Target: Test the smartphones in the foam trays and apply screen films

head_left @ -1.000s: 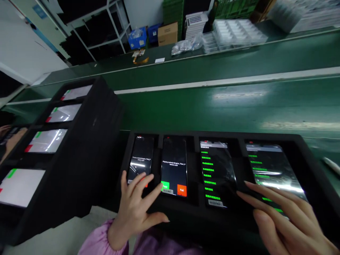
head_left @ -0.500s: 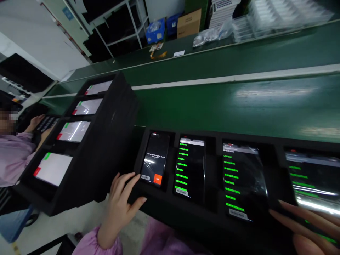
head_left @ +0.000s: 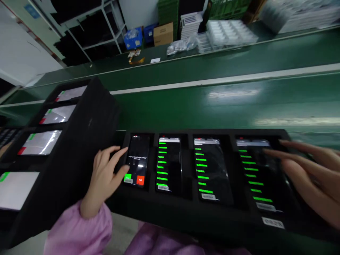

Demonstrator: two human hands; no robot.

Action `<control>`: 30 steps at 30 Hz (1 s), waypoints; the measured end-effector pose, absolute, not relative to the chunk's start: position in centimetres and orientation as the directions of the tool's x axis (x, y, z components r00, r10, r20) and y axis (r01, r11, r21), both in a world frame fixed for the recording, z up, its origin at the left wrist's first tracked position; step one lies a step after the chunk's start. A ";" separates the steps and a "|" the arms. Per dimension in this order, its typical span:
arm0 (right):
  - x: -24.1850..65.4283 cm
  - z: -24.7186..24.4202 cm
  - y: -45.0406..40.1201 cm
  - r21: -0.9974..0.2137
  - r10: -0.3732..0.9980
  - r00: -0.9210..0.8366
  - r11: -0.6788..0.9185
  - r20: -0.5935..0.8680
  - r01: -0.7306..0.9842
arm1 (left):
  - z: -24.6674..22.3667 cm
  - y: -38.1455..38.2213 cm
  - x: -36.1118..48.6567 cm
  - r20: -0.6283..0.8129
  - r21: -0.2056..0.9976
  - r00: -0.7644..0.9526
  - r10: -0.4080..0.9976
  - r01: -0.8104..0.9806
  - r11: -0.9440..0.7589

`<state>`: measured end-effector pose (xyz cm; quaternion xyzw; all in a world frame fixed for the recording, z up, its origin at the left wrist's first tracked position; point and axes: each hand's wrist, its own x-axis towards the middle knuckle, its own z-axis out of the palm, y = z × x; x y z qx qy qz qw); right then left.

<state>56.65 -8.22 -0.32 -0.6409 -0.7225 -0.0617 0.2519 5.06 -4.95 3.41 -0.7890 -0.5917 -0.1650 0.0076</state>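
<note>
- Leftmost phone sits in the black tray, long axis near to far.
- It lies just right of the left hand, the nearer; grip apart.
- Right hand, grip apart, at the rightmost phone.

Red "Fail" button on leftmost phone.

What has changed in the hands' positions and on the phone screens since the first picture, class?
The left hand moved from over the leftmost phone's near end to its left side. The right hand moved towards the rightmost phone's far end. The second phone from the left went from its melody screen to a green list. The leftmost phone's melody screen stayed.
</note>
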 end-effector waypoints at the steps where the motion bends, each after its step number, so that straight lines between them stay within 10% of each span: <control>1: 57.4 0.3 -7.2 -0.185 0.916 -0.050 0.134 0.398 0.974 | 3.4 -3.0 5.5 0.228 0.175 0.272 0.935 0.933 -0.314; 9: 56.2 2.2 -7.0 0.064 0.898 -0.284 0.279 0.337 0.958 | 4.1 0.2 6.8 0.247 0.167 0.392 0.886 0.883 -0.438; 20: 50.9 3.6 -5.5 -0.068 0.828 -0.459 0.504 0.322 0.861 | 3.2 -0.1 11.2 0.124 0.190 0.634 0.763 0.740 -0.645; 30: 56.1 1.4 -7.4 0.014 0.874 -0.314 0.332 0.372 0.943 | 0.8 -1.0 4.1 0.350 0.255 0.301 0.887 0.881 -0.400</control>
